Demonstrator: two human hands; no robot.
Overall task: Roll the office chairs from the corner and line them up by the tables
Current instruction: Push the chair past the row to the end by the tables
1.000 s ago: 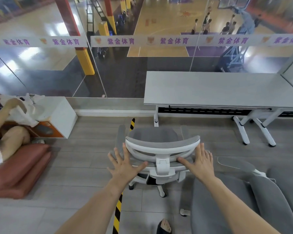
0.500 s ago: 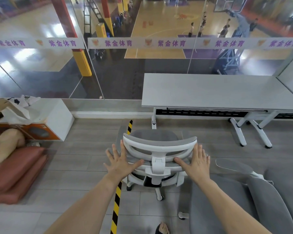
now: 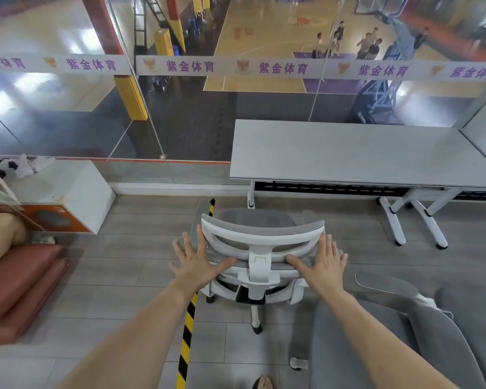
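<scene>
1. The left hand [image 3: 194,262] lies spread flat, its grip fully splayed, against the left side of the white-framed grey mesh office chair [image 3: 260,248].
2. The right hand [image 3: 321,262] presses the right side of the backrest, fingers straight.
3. The chair stands on the grey plank floor [image 3: 110,276], just before the pale grey rectangular tabletop [image 3: 348,153].
4. A second grey fabric chair [image 3: 404,341] sits at right; a glass wall [image 3: 180,113] overlooks a court.

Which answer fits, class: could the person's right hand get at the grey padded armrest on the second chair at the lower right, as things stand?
Probably yes. The right hand rests flat on the white-framed mesh office chair, holding nothing, and the grey padded armrest lies beside its forearm with nothing between.
</scene>
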